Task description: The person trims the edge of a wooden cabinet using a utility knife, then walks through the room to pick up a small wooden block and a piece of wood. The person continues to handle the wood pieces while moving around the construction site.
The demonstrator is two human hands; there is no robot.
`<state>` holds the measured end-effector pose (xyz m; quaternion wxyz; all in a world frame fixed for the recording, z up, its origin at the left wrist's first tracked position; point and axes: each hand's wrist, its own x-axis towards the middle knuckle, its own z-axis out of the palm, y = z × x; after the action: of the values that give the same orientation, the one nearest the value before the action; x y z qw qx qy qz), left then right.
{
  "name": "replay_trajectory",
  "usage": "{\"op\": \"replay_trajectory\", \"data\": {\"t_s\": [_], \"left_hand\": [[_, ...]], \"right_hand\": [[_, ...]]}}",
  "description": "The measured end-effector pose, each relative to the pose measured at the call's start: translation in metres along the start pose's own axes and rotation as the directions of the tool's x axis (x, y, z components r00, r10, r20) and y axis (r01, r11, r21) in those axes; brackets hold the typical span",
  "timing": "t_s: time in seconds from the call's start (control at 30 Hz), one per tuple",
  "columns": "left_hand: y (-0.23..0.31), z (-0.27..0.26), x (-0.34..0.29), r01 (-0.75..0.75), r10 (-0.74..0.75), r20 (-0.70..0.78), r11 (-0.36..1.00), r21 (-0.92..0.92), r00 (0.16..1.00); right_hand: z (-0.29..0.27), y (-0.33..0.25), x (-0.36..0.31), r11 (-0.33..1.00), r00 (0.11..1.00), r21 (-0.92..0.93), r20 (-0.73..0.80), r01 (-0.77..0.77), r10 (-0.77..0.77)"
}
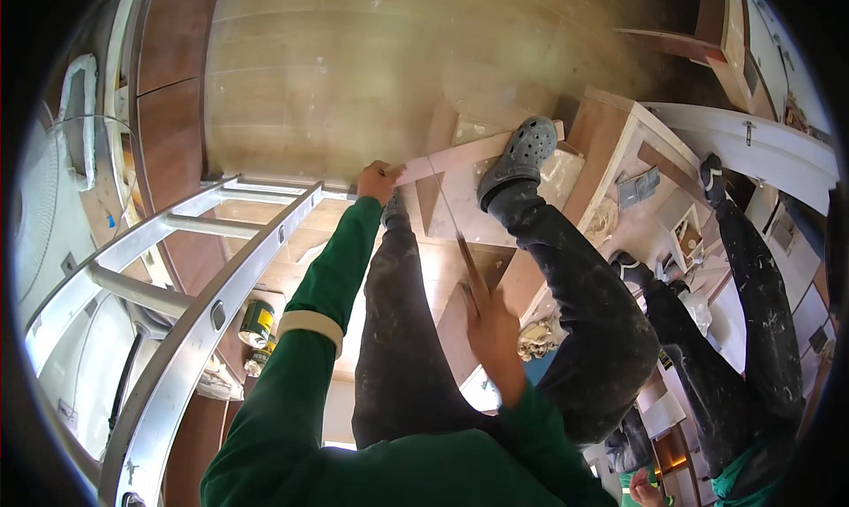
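Note:
A narrow, light wooden strip (462, 157) lies across a wooden box (482, 211) in front of me. My left hand (378, 182) is closed round the strip's left end. Near its right end, my right foot, in a grey clog (531, 144), presses on the strip. My right hand (495, 335) grips the handle of a handsaw (469, 264). Its thin blade, seen nearly edge-on, slants up and away and crosses the strip between my left hand and the clog. Whether the teeth have cut into the wood is too fine to tell.
At my left stands an aluminium ladder (212, 317), with paint cans (256, 324) beside it. Wooden cabinets (610, 144) stand to the right. Another person's dark trouser legs (752, 304) are at the far right. Dusty wooden flooring (327, 74) stretches ahead.

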<state>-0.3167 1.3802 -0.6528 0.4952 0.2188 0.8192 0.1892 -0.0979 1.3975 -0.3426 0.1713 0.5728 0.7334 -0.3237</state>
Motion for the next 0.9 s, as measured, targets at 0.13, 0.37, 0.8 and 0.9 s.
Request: {"op": "replay_trajectory", "data": {"t_s": [0.13, 0.37, 0.8, 0.9], "left_hand": [[0.003, -0.002, 0.002, 0.023, -0.024, 0.008, 1.0, 0.014, 1.0], [0.003, 0.003, -0.003, 0.06, -0.059, -0.032, 0.998, 0.013, 0.998], [-0.004, 0.01, -0.009, -0.021, 0.024, -0.038, 0.997, 0.069, 0.999], [0.011, 0.005, -0.01, 0.076, -0.076, -0.061, 0.997, 0.01, 0.995]], "right_hand": [[0.06, 0.0, 0.095, 0.98, 0.986, 0.114, 0.046, -0.165, 0.161], [0.029, -0.028, 0.114, 0.86, 0.998, 0.507, 0.005, -0.06, 0.067], [0.023, 0.017, -0.017, 0.965, 0.978, 0.232, 0.192, -0.121, 0.076], [0.016, 0.024, -0.011, 0.902, 0.977, 0.379, 0.13, -0.207, 0.17]]}}
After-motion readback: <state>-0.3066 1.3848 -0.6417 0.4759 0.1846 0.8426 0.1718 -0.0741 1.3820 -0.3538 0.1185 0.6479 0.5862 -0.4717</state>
